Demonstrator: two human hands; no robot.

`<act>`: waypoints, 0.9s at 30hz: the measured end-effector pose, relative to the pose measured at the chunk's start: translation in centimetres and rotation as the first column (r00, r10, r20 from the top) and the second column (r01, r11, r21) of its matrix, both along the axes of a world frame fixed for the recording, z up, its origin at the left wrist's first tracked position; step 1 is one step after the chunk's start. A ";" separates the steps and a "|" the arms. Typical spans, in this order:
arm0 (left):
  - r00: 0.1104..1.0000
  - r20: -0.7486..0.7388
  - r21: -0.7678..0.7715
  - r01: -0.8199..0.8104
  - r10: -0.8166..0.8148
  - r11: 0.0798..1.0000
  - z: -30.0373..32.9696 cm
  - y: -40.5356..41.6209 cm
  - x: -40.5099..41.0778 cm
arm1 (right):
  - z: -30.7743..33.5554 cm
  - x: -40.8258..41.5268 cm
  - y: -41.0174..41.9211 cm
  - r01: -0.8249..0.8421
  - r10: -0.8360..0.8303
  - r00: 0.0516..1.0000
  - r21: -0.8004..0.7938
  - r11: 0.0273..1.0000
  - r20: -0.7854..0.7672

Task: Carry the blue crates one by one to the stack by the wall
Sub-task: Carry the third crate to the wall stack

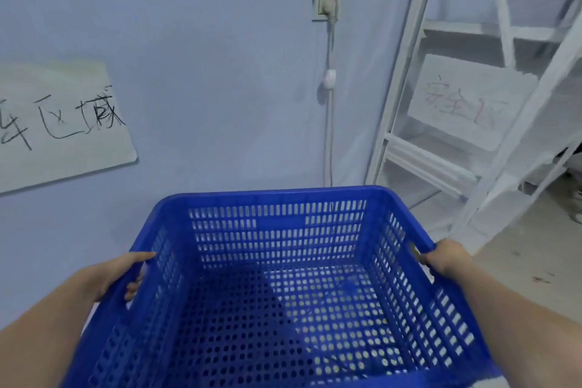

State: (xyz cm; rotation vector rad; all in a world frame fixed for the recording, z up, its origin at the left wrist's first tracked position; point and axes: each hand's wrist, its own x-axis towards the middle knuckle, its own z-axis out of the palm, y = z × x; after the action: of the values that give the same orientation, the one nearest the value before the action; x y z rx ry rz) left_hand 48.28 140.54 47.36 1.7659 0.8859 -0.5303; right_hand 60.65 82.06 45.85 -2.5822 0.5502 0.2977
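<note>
Head view: our left hand [121,274] grips the left handle slot of a blue crate [283,287], thumb over the rim; our right hand [441,257] clasps the right rim. The empty crate hangs level before us, open side up, long axis apparently running away toward the wall [204,72]. We judge this mid-carry; no stack shows, so next comes finding it.

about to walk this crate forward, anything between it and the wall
Nothing visible does. The blue crate, held by the left hand and right hand, faces bare wall; the white rack stands off to the right.
</note>
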 end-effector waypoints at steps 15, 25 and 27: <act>0.905 0.021 0.022 -0.424 0.424 0.905 -4.9 0.9 -16.9 | -4.4 0.3 7.5 -0.318 0.316 0.946 -0.010 0.948 -0.066; 0.789 0.057 0.069 -0.614 0.612 0.786 -3.7 4.6 -25.6 | -2.5 0.4 17.8 -0.489 0.488 0.872 0.001 0.873 -0.019; 0.774 0.083 0.103 -0.633 0.627 0.768 -3.8 5.8 -26.2 | -2.7 -0.1 19.7 -0.498 0.498 0.867 0.002 0.867 -0.023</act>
State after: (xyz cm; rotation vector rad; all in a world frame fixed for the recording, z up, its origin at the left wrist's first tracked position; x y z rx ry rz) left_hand 22.04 146.30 43.61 1.4493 1.4274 0.0139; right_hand 60.56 101.78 43.17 -2.6909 -0.1289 0.4955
